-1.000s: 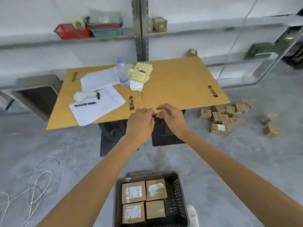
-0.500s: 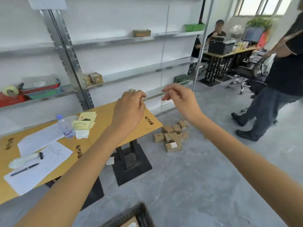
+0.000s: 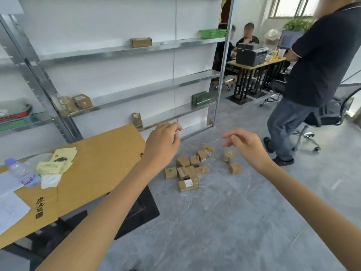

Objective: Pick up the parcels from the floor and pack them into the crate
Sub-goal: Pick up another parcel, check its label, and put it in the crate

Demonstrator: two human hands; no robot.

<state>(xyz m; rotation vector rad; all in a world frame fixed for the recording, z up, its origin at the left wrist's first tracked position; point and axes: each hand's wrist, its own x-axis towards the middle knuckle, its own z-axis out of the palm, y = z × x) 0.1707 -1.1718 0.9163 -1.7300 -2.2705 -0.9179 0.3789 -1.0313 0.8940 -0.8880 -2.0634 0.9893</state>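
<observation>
Two empty hands hang well apart, the left hand [image 3: 162, 145] loosely curled and the right hand [image 3: 244, 143] relaxed, above the floor [image 3: 224, 222], where roughly eleven parcels [image 3: 187, 172] lie: nine clustered just right of one table [image 3: 101, 163], two strays [image 3: 235, 168] farther right.

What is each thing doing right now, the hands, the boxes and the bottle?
Left hand: loosely curled, empty, in the air.
Right hand: fingers relaxed, empty, in the air.
Boxes: closed, piled on the floor.
Bottle: capped, on the table.
</observation>
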